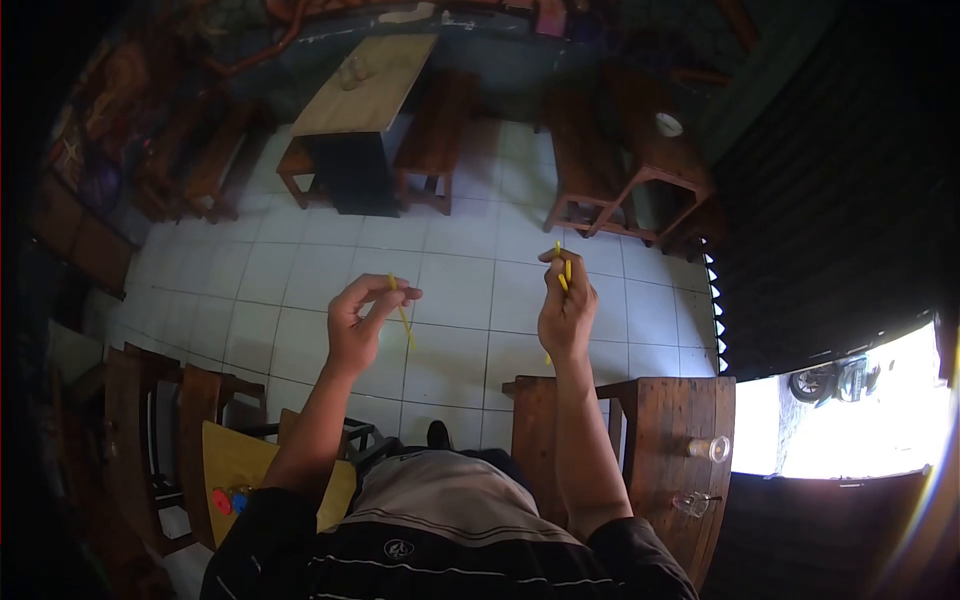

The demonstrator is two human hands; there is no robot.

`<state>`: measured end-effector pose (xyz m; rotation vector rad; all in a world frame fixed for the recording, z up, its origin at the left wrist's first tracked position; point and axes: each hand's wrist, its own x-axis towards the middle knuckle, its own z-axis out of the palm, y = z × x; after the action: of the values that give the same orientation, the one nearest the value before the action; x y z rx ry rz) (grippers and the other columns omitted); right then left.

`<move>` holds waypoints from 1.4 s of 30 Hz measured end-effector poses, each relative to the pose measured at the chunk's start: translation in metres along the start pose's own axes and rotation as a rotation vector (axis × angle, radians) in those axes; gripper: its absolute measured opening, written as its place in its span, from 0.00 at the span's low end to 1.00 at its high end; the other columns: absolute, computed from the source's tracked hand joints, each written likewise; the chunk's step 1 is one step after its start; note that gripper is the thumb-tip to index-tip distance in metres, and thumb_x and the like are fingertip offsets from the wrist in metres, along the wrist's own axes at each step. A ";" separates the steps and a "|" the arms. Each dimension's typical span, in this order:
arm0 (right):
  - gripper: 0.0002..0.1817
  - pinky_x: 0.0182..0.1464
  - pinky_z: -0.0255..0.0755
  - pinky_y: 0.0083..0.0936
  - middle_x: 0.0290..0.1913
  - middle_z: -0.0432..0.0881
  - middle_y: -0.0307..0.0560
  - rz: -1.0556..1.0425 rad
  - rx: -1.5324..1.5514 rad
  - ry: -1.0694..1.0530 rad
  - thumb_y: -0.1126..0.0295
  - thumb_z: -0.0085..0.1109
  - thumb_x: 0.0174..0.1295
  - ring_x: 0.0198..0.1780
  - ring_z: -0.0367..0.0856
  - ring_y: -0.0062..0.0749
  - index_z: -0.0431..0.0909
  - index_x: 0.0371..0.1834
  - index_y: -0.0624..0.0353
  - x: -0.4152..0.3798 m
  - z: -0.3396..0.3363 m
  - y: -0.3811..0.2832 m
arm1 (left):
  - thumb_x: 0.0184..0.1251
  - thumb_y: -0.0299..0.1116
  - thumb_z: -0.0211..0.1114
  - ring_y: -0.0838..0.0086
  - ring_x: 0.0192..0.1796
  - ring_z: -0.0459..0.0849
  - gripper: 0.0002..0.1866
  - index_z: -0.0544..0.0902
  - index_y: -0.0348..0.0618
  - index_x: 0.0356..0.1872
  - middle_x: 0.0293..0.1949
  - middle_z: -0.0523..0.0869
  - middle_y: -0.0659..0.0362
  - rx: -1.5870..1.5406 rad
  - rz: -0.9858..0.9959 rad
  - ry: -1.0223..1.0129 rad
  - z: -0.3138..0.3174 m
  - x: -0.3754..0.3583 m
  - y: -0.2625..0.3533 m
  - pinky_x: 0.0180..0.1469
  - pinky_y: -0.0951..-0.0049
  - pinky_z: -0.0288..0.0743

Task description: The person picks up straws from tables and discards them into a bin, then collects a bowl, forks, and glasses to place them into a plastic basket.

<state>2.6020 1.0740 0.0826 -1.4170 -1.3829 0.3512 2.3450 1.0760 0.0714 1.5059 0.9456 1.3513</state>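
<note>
My left hand point(357, 318) is raised in front of me over the tiled floor, thumb and fingers pinched on a thin yellow strip point(407, 327). One end pokes above the fingertips and the rest hangs down at a slant. Level with it on the right, my right hand point(567, 322) is closed around yellow strips point(563, 283), with short pieces showing at the fingertips and between the fingers. A small yellow bit shows below that hand, by the wrist. A gap separates the two hands.
Close on my right stands a wooden table point(690, 410) with a glass jar point(710, 448) and a clear glass point(693, 503). A yellow board point(225, 455) with red and blue items point(230, 499) lies at my left. Ahead are benches point(437, 130) and a light-topped table point(365, 85).
</note>
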 end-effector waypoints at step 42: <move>0.16 0.31 0.71 0.19 0.28 0.75 0.40 0.173 0.335 -0.677 0.63 0.44 0.74 0.25 0.70 0.17 0.77 0.42 0.64 0.425 0.409 0.125 | 0.61 0.35 0.70 0.88 0.20 0.51 0.12 0.75 0.44 0.26 0.17 0.56 0.75 0.189 -0.319 0.545 -0.225 0.396 -0.200 0.24 0.80 0.45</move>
<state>2.4624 1.6561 0.0151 -1.1794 -1.6280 1.2028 2.1722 1.5395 0.0165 1.0636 1.6191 1.4885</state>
